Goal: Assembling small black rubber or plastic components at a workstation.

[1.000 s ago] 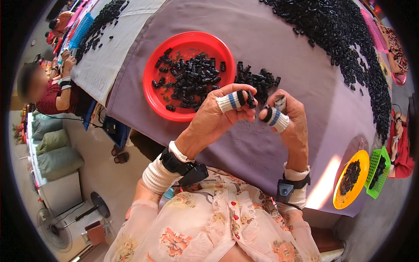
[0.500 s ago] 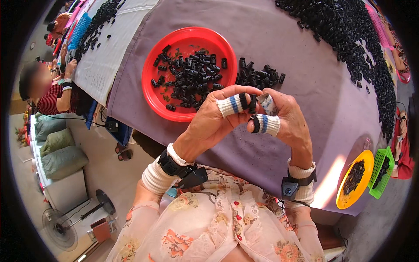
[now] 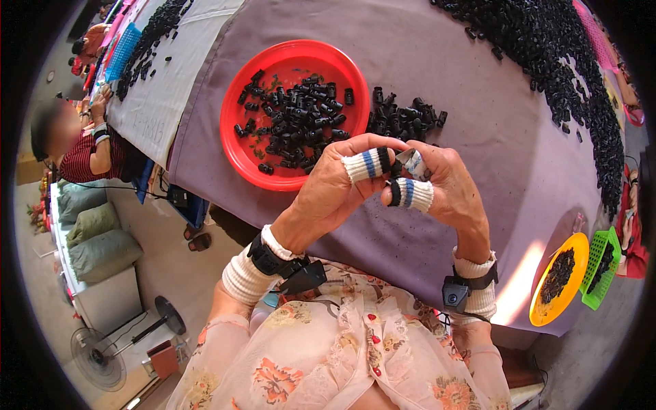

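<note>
Above the lavender cloth, my left hand [image 3: 321, 184] and my right hand [image 3: 454, 188] meet with fingertips pinched together. Between them is a small black plastic piece, like a cord lock [image 3: 397, 167], mostly hidden by the fingers. Knitted white finger sleeves with blue stripes cover both thumbs or fingers, and a pale patterned wrap shows at my right fingertips. Beyond my left hand, a round red tray [image 3: 345, 65] holds many similar black pieces [image 3: 301, 119]. Just past my fingertips lies a loose small pile of black pieces [image 3: 410, 117].
A large heap of black pieces [image 3: 540, 55] spreads over the far right of the table. At the right edge are a yellow plate [image 3: 542, 316] and a green basket [image 3: 593, 298], both holding dark bits. A co-worker in a striped top [image 3: 78, 164] sits at left, above a standing fan [image 3: 167, 316].
My hands stay together, shifting only slightly, and the black piece is now more covered by my fingers. The co-worker's hand at left has moved a little.
</note>
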Available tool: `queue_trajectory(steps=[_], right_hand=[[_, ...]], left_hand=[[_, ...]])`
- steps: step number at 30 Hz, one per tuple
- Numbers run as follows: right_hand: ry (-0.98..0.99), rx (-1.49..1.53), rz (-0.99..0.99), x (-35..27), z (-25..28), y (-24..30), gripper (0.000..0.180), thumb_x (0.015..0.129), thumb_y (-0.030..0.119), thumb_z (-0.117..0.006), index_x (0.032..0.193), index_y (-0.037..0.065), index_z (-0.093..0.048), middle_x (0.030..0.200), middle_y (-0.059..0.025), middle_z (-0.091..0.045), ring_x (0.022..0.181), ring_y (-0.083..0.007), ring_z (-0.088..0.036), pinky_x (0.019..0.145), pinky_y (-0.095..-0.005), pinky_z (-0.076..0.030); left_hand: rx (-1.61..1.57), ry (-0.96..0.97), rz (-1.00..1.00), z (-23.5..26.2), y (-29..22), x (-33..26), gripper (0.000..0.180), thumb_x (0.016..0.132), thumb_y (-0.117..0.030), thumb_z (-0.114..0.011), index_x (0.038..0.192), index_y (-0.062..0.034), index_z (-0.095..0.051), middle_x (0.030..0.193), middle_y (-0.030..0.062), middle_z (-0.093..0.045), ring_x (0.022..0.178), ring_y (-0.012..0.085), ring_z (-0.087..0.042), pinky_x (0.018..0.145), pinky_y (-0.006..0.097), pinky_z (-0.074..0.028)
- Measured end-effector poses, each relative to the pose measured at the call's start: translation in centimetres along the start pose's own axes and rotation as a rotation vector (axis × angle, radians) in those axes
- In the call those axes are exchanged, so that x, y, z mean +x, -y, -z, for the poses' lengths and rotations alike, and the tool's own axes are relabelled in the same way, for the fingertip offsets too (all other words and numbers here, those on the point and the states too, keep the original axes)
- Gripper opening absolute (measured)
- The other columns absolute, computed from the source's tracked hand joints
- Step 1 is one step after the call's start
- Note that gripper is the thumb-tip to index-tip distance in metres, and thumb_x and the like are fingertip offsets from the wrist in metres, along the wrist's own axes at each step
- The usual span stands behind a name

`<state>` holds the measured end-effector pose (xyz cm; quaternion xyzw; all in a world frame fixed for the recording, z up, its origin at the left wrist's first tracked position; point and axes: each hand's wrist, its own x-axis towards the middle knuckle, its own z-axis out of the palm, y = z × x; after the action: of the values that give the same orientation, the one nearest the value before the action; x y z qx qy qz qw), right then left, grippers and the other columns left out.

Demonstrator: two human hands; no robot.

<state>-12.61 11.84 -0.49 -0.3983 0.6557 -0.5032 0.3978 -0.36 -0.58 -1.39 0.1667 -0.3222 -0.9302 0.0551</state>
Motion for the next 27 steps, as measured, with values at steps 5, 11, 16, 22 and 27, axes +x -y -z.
queue_trajectory(steps=[5,11,16,22,27], right_hand=[[-0.031,-0.044,0.086,-0.1,-0.3,0.1,0.034,0.07,0.03,-0.074,0.082,0.002,-0.058,0.059,-0.0049,-0.051,0.054,-0.0104,-0.042,0.05,-0.0273,-0.038],[-0.019,-0.015,0.11,-0.3,-0.6,-0.1,0.034,0.071,0.03,-0.073,0.085,0.002,-0.059,0.058,-0.0052,-0.052,0.053,-0.0098,-0.04,0.049,-0.0272,-0.038],[0.036,-0.071,0.074,-0.4,-0.2,0.4,0.037,0.069,0.033,-0.075,0.083,0.002,-0.059,0.059,-0.0004,-0.05,0.054,-0.0071,-0.039,0.048,-0.0249,-0.035],[-0.05,0.108,0.128,0.0,-0.7,-0.3,0.039,0.066,0.035,-0.077,0.077,0.002,-0.057,0.058,0.0009,-0.047,0.054,-0.0075,-0.04,0.048,-0.025,-0.034],[-0.061,0.001,0.087,0.0,-0.2,-0.3,0.046,0.062,0.041,-0.077,0.071,0.003,-0.053,0.056,-0.0024,-0.045,0.053,-0.0111,-0.039,0.048,-0.0275,-0.034]], left_hand=[[-0.032,0.024,-0.003,0.2,0.0,-0.1,0.024,0.087,-0.013,-0.055,0.106,0.0015,-0.057,0.096,0.0084,-0.061,0.082,0.0129,-0.059,0.063,0.023,-0.05],[0.017,0.004,-0.018,-0.2,0.0,-0.3,0.026,0.085,-0.015,-0.057,0.105,0.0023,-0.057,0.091,0.0057,-0.063,0.079,0.0092,-0.061,0.069,0.021,-0.052],[0.047,0.006,0.002,-0.1,-0.1,-0.3,0.023,0.087,-0.012,-0.056,0.104,0.0019,-0.058,0.095,0.0087,-0.061,0.08,0.0122,-0.059,0.063,0.023,-0.05],[-0.003,-0.072,0.009,-1.0,-0.4,-0.1,0.023,0.087,-0.012,-0.054,0.106,0.0012,-0.058,0.091,0.0079,-0.061,0.079,0.0121,-0.059,0.065,0.024,-0.05],[-0.09,-0.048,0.038,-0.9,-0.1,-0.4,0.024,0.087,-0.012,-0.052,0.107,0.0005,-0.057,0.091,0.0081,-0.061,0.078,0.0124,-0.059,0.066,0.025,-0.051]])
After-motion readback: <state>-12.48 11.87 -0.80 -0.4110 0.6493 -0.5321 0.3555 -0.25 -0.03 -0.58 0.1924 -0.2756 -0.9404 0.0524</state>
